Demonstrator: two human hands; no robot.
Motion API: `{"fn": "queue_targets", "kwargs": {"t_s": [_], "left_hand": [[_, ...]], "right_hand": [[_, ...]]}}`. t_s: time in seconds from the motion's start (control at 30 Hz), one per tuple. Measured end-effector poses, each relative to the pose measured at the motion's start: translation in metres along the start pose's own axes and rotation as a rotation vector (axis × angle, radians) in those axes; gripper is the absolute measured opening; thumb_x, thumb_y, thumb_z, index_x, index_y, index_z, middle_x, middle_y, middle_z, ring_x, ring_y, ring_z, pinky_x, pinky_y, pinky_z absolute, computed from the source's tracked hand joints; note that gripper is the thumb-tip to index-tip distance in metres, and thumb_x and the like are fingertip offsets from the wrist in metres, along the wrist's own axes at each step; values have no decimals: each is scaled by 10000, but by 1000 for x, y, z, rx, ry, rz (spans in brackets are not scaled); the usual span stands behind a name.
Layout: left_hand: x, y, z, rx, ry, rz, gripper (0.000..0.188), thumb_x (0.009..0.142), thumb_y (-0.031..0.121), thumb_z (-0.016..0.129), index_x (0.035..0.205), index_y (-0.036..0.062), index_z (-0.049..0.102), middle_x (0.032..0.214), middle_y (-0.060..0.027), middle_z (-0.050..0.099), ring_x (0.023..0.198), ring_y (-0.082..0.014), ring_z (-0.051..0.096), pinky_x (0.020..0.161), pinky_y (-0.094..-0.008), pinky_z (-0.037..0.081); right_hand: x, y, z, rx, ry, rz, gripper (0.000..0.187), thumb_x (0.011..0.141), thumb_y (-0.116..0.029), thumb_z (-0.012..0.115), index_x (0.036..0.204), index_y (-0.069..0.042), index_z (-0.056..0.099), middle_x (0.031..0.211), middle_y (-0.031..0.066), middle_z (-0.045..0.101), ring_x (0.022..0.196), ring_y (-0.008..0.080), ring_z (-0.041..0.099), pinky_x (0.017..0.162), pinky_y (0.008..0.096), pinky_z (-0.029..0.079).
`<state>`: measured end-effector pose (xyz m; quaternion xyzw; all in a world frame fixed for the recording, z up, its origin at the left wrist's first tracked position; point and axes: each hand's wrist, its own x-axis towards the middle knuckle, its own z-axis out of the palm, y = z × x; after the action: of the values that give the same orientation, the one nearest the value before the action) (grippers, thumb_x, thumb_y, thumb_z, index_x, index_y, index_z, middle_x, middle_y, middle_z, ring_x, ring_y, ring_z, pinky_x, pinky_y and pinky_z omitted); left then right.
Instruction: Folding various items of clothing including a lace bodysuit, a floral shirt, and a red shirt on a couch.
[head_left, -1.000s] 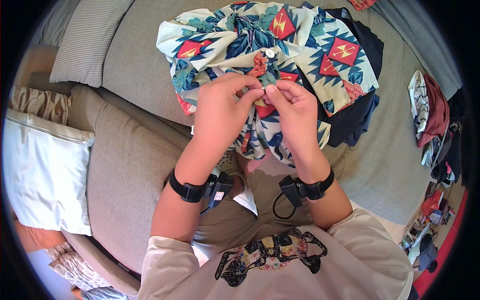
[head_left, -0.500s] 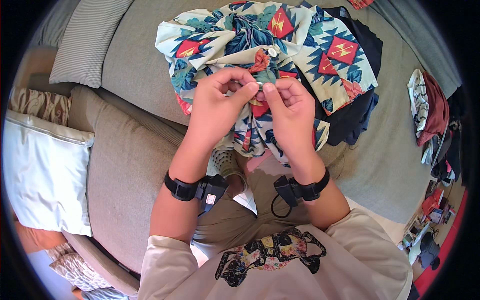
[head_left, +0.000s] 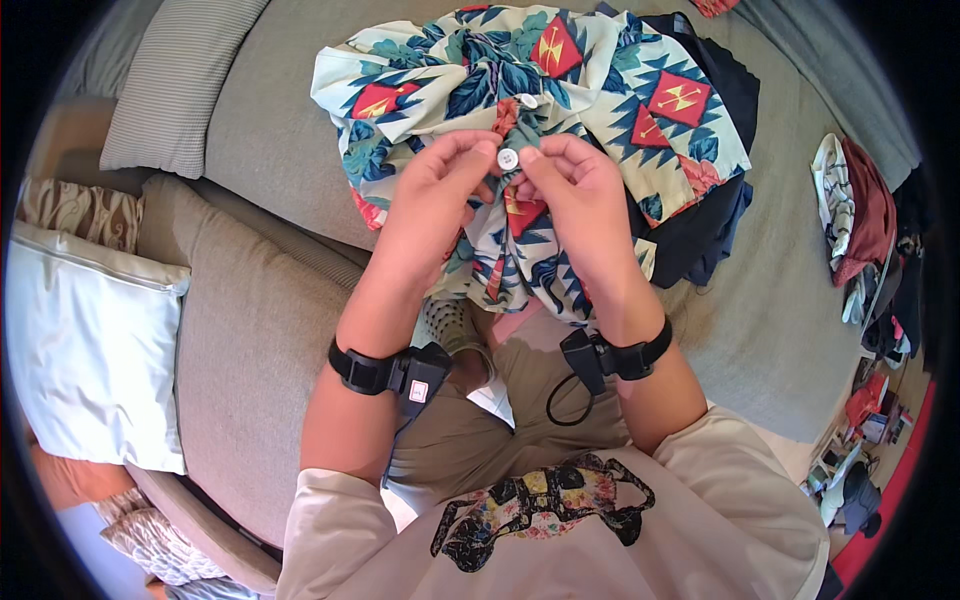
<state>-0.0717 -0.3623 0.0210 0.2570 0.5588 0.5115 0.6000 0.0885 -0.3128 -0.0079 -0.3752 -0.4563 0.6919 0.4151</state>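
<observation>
A patterned shirt in cream, blue, green and red lies bunched on the sofa in front of me. Along its front edge a white button shows between my fingertips, and a second white button sits just beyond it. My left hand pinches the cloth at the near button's left side. On the other side my right hand grips the same edge, its thumb beside the button. The fingers under the fabric are partly hidden.
Dark clothes lie beneath the shirt on the grey sofa. To the left are a white cushion and a ribbed cushion. More garments are heaped at the right, above a cluttered floor area.
The near button has turned to face up and now shows whole between my fingertips. My right hand has shifted slightly, and the cloth edge has moved a little left.
</observation>
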Motion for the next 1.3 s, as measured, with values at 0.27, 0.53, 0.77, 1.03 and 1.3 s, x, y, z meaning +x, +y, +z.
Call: {"fn": "queue_targets", "kwargs": {"t_s": [0.27, 0.53, 0.77, 1.03, 1.3], "left_hand": [[2, -10, -6, 507, -105, 132, 183, 952, 155, 692, 1051, 1, 694, 904, -10, 675, 811, -64, 589, 723, -244, 474], [7, -8, -21, 185, -1, 37, 194, 1066, 215, 491, 1108, 85, 628, 919, 44, 652, 791, -48, 603, 730, -213, 482], [3, 5, -33, 303, -20, -18, 231, 1072, 252, 502, 1165, 85, 632, 947, 56, 654, 810, -34, 605, 708, -235, 518], [1, 16, -43, 311, -92, -27, 173, 1063, 244, 561, 1108, 101, 649, 895, 81, 646, 750, -3, 564, 643, -188, 445], [-1, 13, -29, 258, -157, 24, 192, 1054, 217, 594, 1156, 63, 645, 983, 53, 672, 837, -12, 588, 720, -192, 472]], "right_hand": [[19, -8, -15, 176, -66, 12, 253, 995, -112, 661, 1200, 34, 642, 1050, 107, 740, 895, 115, 660, 836, 274, 543], [-15, -3, -13, -361, -9, -139, 302, 910, -68, 730, 1193, 14, 665, 1056, 95, 726, 977, 146, 674, 873, 296, 539], [-32, 8, -20, -870, -53, -361, 228, 927, -134, 708, 1111, -3, 680, 868, 145, 695, 857, 243, 669, 733, 377, 517], [-22, 1, -44, 139, -125, 223, 142, 1062, -170, 555, 1126, -52, 598, 903, -11, 680, 771, 53, 598, 685, 236, 469], [-22, -6, -60, 324, -37, 334, 250, 1038, -152, 570, 1264, -52, 608, 1039, 38, 713, 885, 118, 677, 813, 268, 530]]}}
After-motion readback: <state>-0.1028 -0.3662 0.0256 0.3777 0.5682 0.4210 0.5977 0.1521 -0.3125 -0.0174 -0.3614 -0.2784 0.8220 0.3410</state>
